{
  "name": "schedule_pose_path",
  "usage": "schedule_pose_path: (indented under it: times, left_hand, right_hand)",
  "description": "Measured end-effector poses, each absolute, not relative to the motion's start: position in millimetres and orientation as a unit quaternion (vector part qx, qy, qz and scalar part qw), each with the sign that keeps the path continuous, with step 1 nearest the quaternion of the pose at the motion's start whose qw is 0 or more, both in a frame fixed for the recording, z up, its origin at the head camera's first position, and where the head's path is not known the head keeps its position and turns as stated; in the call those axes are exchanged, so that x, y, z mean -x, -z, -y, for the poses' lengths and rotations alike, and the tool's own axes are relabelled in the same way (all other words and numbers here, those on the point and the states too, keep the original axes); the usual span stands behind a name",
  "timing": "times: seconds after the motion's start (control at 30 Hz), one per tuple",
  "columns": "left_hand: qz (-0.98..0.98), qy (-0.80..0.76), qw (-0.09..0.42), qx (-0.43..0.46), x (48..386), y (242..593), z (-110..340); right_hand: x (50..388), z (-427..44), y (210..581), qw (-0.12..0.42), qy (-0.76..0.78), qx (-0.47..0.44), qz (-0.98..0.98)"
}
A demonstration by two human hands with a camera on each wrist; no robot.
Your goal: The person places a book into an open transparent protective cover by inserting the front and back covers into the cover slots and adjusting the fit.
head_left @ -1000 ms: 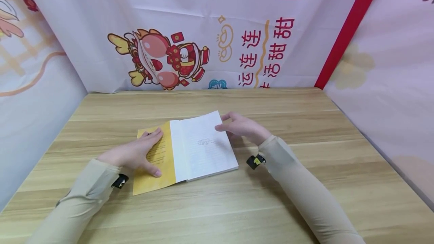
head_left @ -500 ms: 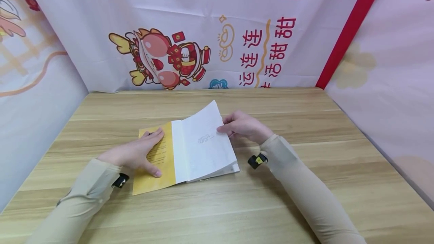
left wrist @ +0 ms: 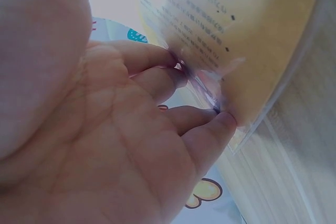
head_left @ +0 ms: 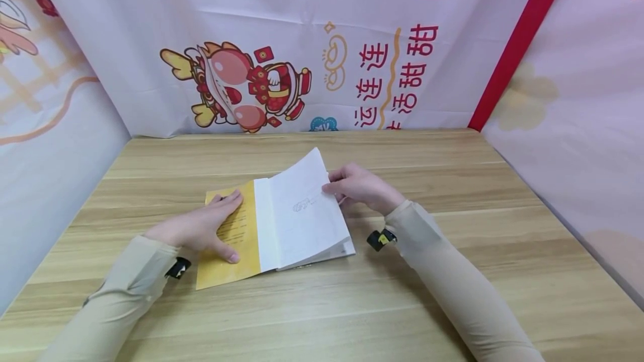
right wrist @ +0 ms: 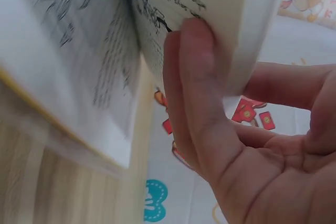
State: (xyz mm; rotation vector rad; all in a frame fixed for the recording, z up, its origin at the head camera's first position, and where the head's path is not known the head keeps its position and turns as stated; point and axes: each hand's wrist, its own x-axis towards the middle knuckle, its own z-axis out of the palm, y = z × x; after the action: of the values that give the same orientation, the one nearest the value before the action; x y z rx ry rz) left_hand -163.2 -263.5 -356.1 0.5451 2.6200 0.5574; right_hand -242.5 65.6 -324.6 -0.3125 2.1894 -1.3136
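An open book (head_left: 304, 222) lies on the table, its yellow cover (head_left: 250, 233) spread to the left with lines of print. My left hand (head_left: 201, 229) rests on that cover with fingers and thumb spread. Its fingertips touch the yellow surface (left wrist: 252, 35) in the left wrist view. At the book's right edge, my right hand (head_left: 364, 187) pinches a thick bunch of pages and holds them raised. The right wrist view has its fingers (right wrist: 197, 72) flat against the printed side of the bunch (right wrist: 226, 24), while other printed pages (right wrist: 89, 51) stay below.
The wooden table (head_left: 322, 317) extends around the book on every side. A white cloth with cartoon figures (head_left: 241, 88) and red lettering hangs along the table's back edge. More printed cloth (head_left: 563, 144) covers the right side.
The bunch of pages at the right has been lifted from the rest of the book, opening a gap at its near corner. The left hand has stayed in place on the cover.
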Motion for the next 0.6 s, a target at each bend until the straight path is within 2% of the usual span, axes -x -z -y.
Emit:
schedule_pose_path:
  times: [0.33,0.6]
  left_hand:
    - [-0.940,-0.193,0.206,-0.192,164,356,264]
    - [-0.925,-0.234,0.195,-0.228,167,354,275]
  right_hand:
    - [230,-59,313,0.262,0.574,0.133,-0.764]
    - [214,-50,305,0.248,0.633,0.167,-0.715]
